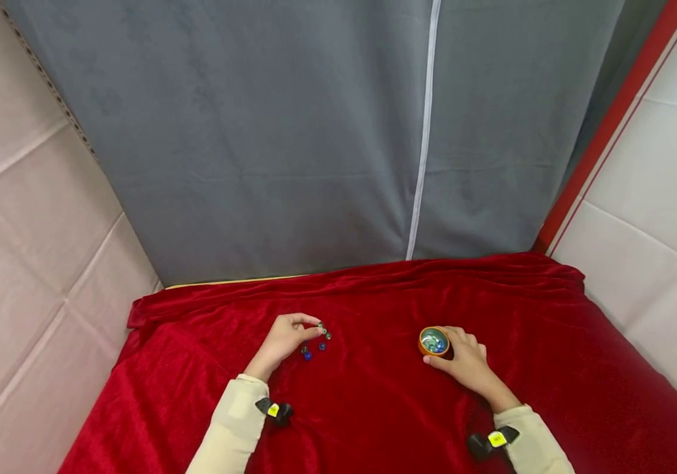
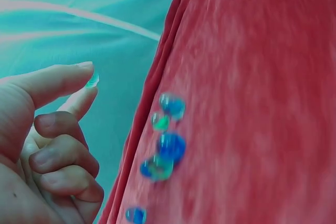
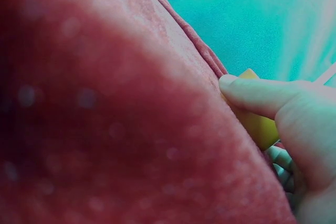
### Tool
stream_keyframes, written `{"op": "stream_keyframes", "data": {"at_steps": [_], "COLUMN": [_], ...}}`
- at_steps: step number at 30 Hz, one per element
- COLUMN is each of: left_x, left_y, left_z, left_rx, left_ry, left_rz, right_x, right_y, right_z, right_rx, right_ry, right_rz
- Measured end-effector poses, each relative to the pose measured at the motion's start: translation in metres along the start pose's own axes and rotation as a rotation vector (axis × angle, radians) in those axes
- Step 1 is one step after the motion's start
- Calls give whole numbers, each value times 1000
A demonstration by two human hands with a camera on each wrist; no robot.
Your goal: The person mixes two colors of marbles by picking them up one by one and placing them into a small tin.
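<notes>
My left hand (image 1: pixel 286 337) is over the left middle of the red cloth, its thumb and forefinger pinching a small clear-green marble (image 2: pixel 93 80). In the left wrist view its other fingers are curled in toward the palm. Close to that hand, several blue and green glass marbles (image 2: pixel 171 147) lie loosely grouped on the cloth. Toward the right, my right hand (image 1: pixel 470 361) grips a small round orange bowl (image 1: pixel 420 341) from its right side, thumb at the near side. Its shiny inside holds several marbles (image 1: pixel 435 344). The right wrist view shows the bowl's yellowish outer wall (image 3: pixel 257 124) behind the thumb.
A wrinkled red velvet cloth (image 1: pixel 368 408) covers the table, bunched in folds along the far edge. Behind it hangs a grey curtain (image 1: pixel 291 145) with a white strip. Pale panels stand at the left (image 1: pixel 36 250) and right (image 1: pixel 658 217).
</notes>
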State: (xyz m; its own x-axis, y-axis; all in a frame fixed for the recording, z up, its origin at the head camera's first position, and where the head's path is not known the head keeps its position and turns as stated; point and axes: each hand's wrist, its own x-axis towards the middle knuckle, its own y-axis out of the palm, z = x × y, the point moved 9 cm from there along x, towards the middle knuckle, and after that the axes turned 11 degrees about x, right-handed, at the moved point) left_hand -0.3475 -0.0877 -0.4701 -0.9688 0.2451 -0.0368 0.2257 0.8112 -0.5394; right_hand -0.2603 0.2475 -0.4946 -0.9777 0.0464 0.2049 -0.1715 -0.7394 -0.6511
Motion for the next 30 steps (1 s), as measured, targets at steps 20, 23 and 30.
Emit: {"op": "stream_keyframes", "data": {"at_steps": [20,23,30], "left_x": [14,15,18], "left_y": [71,84,111], "left_z": [-70,-77,-96], "left_rx": [4,0,11], "left_ry": [187,193,228], "left_rz": [168,189,228], "right_x": [0,-1,0], "right_y": [1,1,1], "right_z": [1,2,2], "right_rx": [5,12,14], "right_ry": [3,11,22], "right_rz": [2,9,18]}}
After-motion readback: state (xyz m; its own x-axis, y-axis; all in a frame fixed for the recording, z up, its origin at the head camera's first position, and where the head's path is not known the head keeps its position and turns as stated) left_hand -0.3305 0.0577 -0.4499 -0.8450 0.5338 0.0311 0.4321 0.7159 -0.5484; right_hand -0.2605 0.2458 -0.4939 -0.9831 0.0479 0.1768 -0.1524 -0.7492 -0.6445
